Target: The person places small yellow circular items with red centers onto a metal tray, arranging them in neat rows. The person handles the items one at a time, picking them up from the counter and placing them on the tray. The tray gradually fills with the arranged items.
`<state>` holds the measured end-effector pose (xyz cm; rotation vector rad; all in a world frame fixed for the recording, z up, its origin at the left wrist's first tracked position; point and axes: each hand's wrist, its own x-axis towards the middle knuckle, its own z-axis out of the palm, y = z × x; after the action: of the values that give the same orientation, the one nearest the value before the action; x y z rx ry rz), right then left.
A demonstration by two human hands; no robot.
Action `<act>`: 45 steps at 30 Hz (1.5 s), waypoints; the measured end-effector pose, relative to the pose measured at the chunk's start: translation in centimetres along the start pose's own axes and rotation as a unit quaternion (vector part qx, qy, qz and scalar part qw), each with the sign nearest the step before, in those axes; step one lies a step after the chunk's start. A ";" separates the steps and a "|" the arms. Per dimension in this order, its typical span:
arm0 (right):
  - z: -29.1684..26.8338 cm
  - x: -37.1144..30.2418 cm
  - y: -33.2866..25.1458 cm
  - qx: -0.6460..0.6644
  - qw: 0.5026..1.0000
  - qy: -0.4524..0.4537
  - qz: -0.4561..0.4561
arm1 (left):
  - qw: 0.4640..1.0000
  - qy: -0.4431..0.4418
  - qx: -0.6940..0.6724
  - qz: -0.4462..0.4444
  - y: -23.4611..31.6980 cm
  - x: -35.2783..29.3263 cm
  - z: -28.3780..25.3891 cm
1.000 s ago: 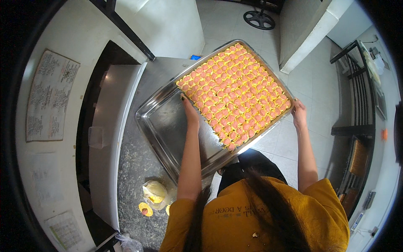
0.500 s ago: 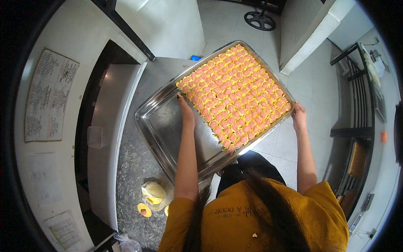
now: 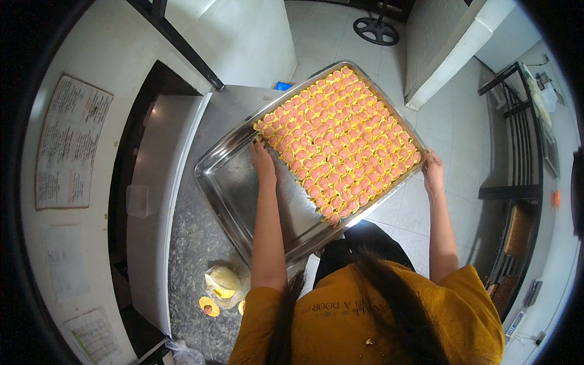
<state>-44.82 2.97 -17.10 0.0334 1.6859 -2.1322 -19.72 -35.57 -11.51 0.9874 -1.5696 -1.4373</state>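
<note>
Placement, left to right.

Left hand (image 3: pixel 262 160), bare: laid over the uncovered end of the tray, fingers bent, tips at the left corner of the dumpling block. I cannot tell on my feed whether they pinch a piece or only touch one.

Stainless-steel tray (image 3: pixel 225 173), rectangular, one: long axis slanting from near left to far right. Its left end lies to the left of the left fingers and nearer the body, over the mottled grey counter (image 3: pixel 193 283); its right end reaches out above floor tiles (image 3: pixel 441 125).

Open-topped dumplings (image 3: pixel 337 143), one close-set block: inside the tray, beginning at the left fingertips and spreading to their right. I count the left hand as the nearer, being within the rim; the block's edge runs from its fingertips toward near right.

Right hand (image 3: pixel 433 171), bare: closed on the rim at the tray's right corner, underside of the grip hidden from me. The block ends just inside that rim.

Appearance, left to right.

Loose wrapper (image 3: pixel 213 310), round, yellow, pink dab at centre: on the counter, well apart from the left fingers, toward the body.

Translucent plastic bag (image 3: pixel 222 281), yellow contents: just beyond that wrapper.

Dumplings: yellow gathered wrappers, rounded pink filling exposed on top, seemingly uncooked; slanting rows, pieces touching, near edge slightly uneven.
</note>
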 end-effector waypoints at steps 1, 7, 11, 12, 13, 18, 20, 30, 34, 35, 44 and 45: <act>0.0 -0.1 0.0 0.003 1.000 -0.002 0.002 | 0.997 0.052 0.052 -0.015 -0.1 0.6 -0.4; 0.3 -0.6 -0.4 0.008 1.000 -0.005 0.001 | 0.987 0.059 0.142 0.045 1.1 2.3 -0.6; 0.2 -0.7 -0.4 0.017 1.000 -0.006 0.010 | 0.975 0.073 0.179 0.107 1.3 3.1 -0.8; 0.2 -0.7 -0.5 0.014 1.000 -0.005 0.012 | 0.969 0.079 0.199 0.120 1.5 3.1 -0.8; 0.2 -0.8 -0.6 0.010 1.000 -0.004 0.015 | 0.963 0.086 0.219 0.132 1.7 2.9 -0.9; 0.0 -0.7 -0.5 0.005 1.000 -0.009 0.010 | 0.969 0.114 0.191 0.107 0.6 3.7 -0.6; 0.3 -0.9 -1.0 -0.001 1.000 -0.009 0.004 | 0.967 0.123 0.194 0.108 0.8 3.4 -0.1; 0.4 -1.0 -1.1 -0.013 1.000 -0.019 -0.004 | 0.980 0.140 0.111 0.085 -0.4 1.3 0.4; 0.1 -0.8 -0.8 -0.015 1.000 -0.003 0.008 | 0.982 0.097 0.107 0.119 2.6 -3.7 3.0; 0.1 -0.8 -0.7 -0.013 1.000 -0.003 0.010 | 0.984 0.083 0.130 0.092 2.4 -3.8 2.8; 0.0 -0.8 -0.9 -0.019 0.999 -0.031 -0.002 | 0.964 0.069 0.208 0.152 2.1 -3.1 2.1; -0.1 -0.8 -0.8 -0.017 0.999 -0.033 -0.004 | 0.971 0.065 0.178 0.144 1.5 -2.6 1.8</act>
<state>-44.38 3.51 -16.14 -0.0521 1.6867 -2.0863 -20.43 -32.39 -10.24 0.9821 -1.8232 -0.8947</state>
